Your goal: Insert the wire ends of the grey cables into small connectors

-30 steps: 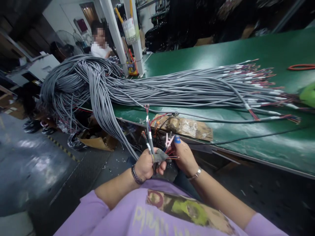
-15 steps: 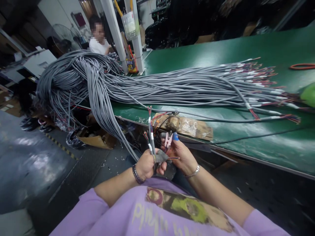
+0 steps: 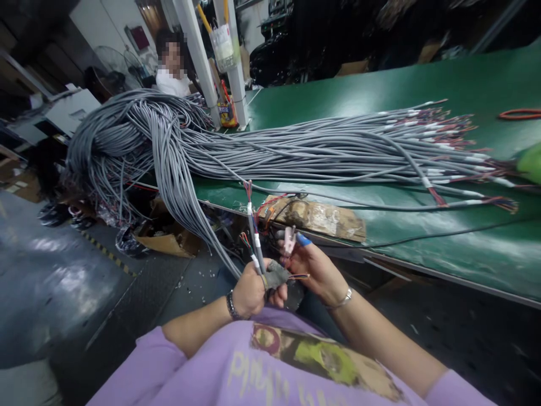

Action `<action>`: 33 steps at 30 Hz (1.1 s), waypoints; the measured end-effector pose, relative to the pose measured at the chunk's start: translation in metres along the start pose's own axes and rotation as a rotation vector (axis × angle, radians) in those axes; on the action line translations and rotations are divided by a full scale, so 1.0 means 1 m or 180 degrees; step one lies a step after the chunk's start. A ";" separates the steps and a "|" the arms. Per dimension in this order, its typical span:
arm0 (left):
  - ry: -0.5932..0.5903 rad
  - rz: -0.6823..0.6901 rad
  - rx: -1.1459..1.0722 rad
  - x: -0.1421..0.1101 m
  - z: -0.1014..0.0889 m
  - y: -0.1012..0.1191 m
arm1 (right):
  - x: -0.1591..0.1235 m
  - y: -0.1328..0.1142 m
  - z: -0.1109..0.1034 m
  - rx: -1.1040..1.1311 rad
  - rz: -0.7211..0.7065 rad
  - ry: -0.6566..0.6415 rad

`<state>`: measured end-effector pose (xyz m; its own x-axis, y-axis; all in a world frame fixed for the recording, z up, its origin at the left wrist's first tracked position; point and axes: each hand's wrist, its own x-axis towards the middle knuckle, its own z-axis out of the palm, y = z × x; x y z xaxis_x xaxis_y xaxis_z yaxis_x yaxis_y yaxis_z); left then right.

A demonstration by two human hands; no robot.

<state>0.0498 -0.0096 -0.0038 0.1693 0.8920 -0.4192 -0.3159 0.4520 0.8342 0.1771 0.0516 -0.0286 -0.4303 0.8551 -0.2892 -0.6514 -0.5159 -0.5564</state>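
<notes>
My left hand (image 3: 250,294) is closed in a fist around two grey cable ends (image 3: 255,242) that stick upward, their stripped coloured wires fanned at the tips. A grey-wrapped thumb presses on them. My right hand (image 3: 315,268) is beside it, fingers pinched on a small pink tool (image 3: 289,239), with thin red and orange wires (image 3: 298,276) running between the two hands. A blue cap covers one right fingertip (image 3: 303,239). Both hands hover in front of my lap, below the table's near edge.
A big bundle of grey cables (image 3: 296,149) lies along the green table (image 3: 422,90) and spills off its left end toward the floor. A brown cardboard piece (image 3: 321,217) sits at the table edge. A person in white (image 3: 173,79) sits behind white posts (image 3: 198,56).
Both hands have shifted only slightly; the cable ends tilted a little to the left and the view moved marginally. The grips look the same.
</notes>
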 end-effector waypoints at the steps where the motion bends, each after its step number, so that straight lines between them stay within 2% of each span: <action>1: 0.0040 0.0036 -0.0018 0.000 0.001 0.000 | 0.000 0.000 0.000 -0.0065 -0.0058 0.0014; 5: 0.0106 0.0094 -0.0056 0.003 0.004 0.002 | 0.002 0.001 -0.002 -0.0130 -0.0074 -0.0077; 10: 0.0126 0.0079 -0.0044 0.004 0.004 0.002 | 0.005 0.002 0.000 0.0139 0.0306 -0.0116; 22: 0.0175 -0.0043 0.0028 0.006 0.005 0.000 | 0.008 0.006 0.002 0.0440 0.0183 0.0040; 33: 0.0145 0.0068 0.0030 -0.002 0.004 -0.001 | 0.002 0.003 0.002 0.0363 0.0258 -0.0159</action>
<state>0.0536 -0.0118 -0.0024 0.1197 0.9010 -0.4169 -0.3101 0.4328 0.8465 0.1731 0.0513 -0.0295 -0.5130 0.8083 -0.2889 -0.6788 -0.5880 -0.4398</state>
